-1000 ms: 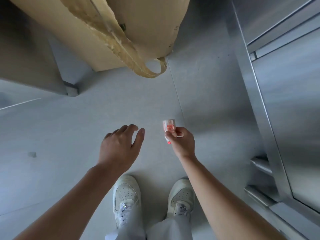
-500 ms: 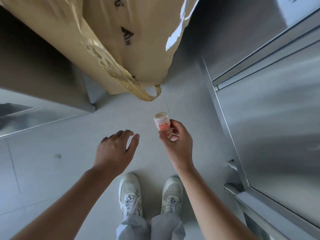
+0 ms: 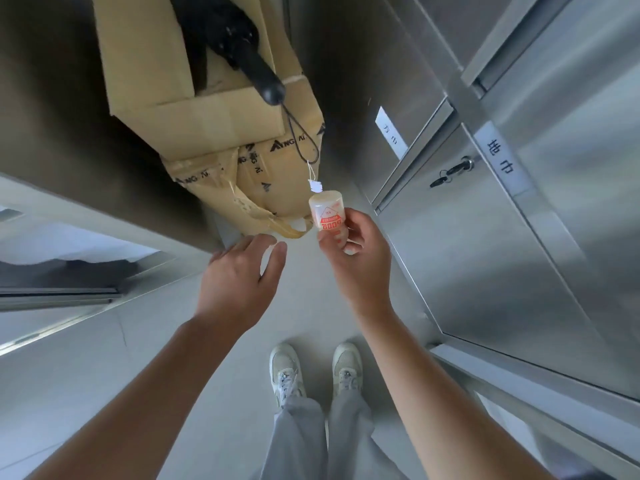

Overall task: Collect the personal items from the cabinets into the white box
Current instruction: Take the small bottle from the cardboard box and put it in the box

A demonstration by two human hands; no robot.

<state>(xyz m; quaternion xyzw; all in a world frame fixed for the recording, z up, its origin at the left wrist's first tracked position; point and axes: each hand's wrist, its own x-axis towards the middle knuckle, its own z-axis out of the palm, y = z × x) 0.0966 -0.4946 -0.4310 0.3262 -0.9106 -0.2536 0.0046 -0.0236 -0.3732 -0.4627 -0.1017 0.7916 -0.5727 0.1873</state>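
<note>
The right hand (image 3: 353, 261) pinches a small white bottle (image 3: 327, 216) with orange print between the thumb and the fingers, and holds it upright just beside the lower corner of the cardboard box (image 3: 207, 109). The left hand (image 3: 239, 282) holds nothing; its palm faces down, the fingers are loosely spread and the fingertips (image 3: 259, 239) reach near a curl of torn brown tape (image 3: 277, 225) that hangs from the bottom edge of the box, but I cannot tell if they touch it.

To the right of the box stands a steel cabinet (image 3: 519, 237) with closed doors. One door carries a key (image 3: 450, 173) in its lock, and white labels (image 3: 502, 157) with printed characters sit on the frame next to the doors. The cardboard box is brown, open at the top, with dark letters on the tape of its side. Inside it lies a folded black umbrella (image 3: 239, 46), and the handle sticks out over the rim of the box. A thin black cord (image 3: 301, 140) hangs from the handle down the side of the box, with a small white tag (image 3: 315, 185) at its end, just above the cap of the bottle.

Below the box, on the pale floor (image 3: 86, 393), two light sneakers (image 3: 287, 372) and grey trouser legs (image 3: 301, 438) of the person are seen between the two bare forearms
</note>
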